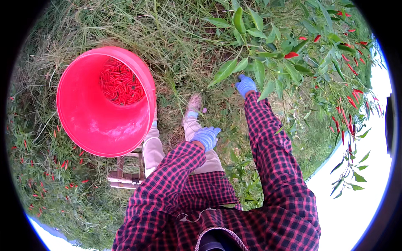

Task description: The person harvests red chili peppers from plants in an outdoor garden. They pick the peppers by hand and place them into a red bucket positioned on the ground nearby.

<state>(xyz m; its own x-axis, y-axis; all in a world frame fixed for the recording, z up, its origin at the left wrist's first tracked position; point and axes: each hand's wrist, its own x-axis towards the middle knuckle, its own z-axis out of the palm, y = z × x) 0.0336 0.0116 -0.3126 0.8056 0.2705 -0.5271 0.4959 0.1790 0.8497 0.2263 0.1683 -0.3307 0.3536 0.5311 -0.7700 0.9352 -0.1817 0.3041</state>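
Observation:
My left hand, in a light blue glove, hangs over my lower leg with its fingers curled together. What it holds, if anything, is hidden under the fingers. My right hand, gloved alike, reaches out to the lower leaves of a chili plant. Its fingers look bent inward, and I cannot make out what is between them. Above it a red chili and a green chili grow among the leaves. A large pink bucket stands to the left, with many red chilies heaped in its bottom.
A small wooden stool is beside the bucket, by my leg. Dry and green grass covers the ground. More chili plants bearing red fruit grow at the lower left, and a fruiting branch hangs at the right.

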